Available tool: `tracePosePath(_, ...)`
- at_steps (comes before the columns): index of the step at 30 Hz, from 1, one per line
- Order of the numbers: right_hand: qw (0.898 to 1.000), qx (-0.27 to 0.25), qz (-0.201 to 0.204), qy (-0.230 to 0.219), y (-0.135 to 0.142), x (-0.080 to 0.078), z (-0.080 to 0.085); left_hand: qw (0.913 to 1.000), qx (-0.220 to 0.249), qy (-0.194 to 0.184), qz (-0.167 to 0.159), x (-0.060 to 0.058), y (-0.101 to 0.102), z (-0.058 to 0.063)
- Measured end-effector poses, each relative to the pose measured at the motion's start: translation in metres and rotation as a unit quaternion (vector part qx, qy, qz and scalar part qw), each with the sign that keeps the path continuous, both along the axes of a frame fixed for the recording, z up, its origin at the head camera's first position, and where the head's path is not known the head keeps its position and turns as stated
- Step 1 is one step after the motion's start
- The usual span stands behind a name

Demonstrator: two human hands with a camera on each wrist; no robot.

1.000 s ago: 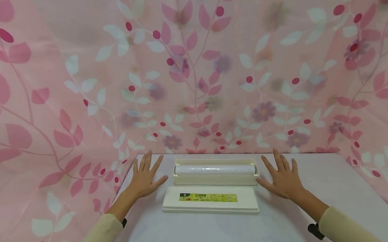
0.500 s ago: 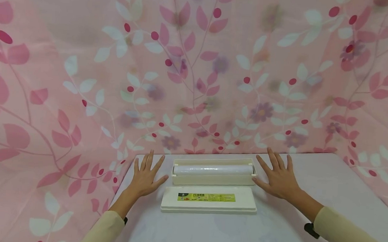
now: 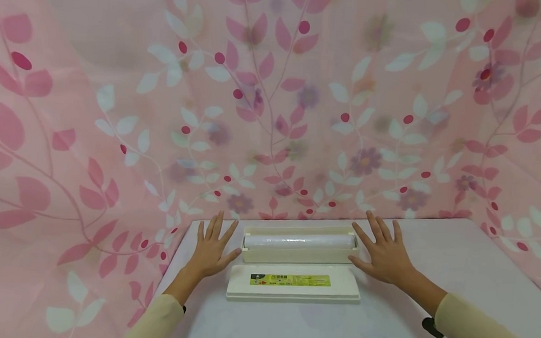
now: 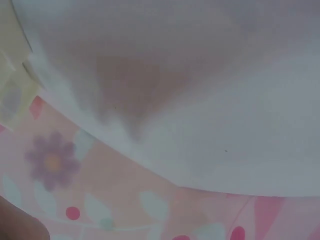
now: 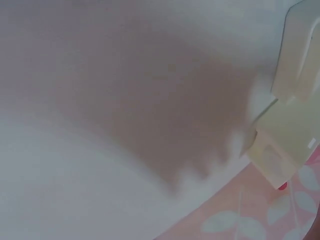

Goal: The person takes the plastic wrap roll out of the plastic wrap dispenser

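Note:
A long cream box point(image 3: 298, 255) sits near the far edge of the table, holding a shiny roll of cling film point(image 3: 300, 240). In front of it lies the box's flat lid point(image 3: 293, 293), with a green and yellow label point(image 3: 290, 280) on top. My left hand point(image 3: 211, 247), fingers spread, is at the box's left end, its thumb pointing at the corner. On the other side my right hand point(image 3: 385, 256) has spread fingers too, thumb tip right by the box's right end. Neither hand holds anything. Hand shadows fall on the cloth in both wrist views.
A white cloth point(image 3: 285, 328) covers the table. Pink curtains point(image 3: 273, 113) printed with leaves and flowers hang behind it and along both sides. The right wrist view shows the ends of the lid point(image 5: 295, 55) and the box point(image 5: 277, 155).
My hands have drawn slightly inward, nearer the box's ends. The head view has shifted a little. Box, film roll and lid stay in place.

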State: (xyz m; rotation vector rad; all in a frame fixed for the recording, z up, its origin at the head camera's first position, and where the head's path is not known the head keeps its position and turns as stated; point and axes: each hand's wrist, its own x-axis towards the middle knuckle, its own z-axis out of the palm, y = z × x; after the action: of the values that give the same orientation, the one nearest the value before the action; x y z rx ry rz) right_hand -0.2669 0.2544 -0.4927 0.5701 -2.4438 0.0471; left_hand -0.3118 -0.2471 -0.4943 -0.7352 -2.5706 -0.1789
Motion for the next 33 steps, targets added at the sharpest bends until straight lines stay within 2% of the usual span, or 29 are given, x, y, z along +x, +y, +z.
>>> tracePosePath(7,1.000,-0.001,-0.003,-0.012,-0.008,-0.006,0.005,0.9999,0.008,-0.008,-0.002,-0.006,0.009,0.004)
tracePosePath(14,1.000,0.008,0.004,-0.012,-0.012,-0.014,0.013,0.9974,-0.024,-0.066,0.018,-0.017,0.019,0.000)
tracePosePath(20,1.000,0.008,0.011,-0.025,-0.018,-0.019,0.017,0.9955,-0.041,-0.079,0.032,-0.024,0.023,0.002)
tracePosePath(24,0.999,-0.002,0.009,-0.031,-0.022,-0.024,0.016,0.9950,-0.042,-0.087,0.024,-0.027,0.028,0.004)
tracePosePath(30,0.999,-0.021,0.001,-0.031,-0.027,-0.032,0.018,0.9916,-0.052,-0.119,0.005,-0.030,0.037,0.007)
tracePosePath(33,0.999,-0.022,0.013,-0.037,-0.030,-0.034,0.018,0.9903,-0.032,-0.135,0.002,-0.033,0.040,0.007)
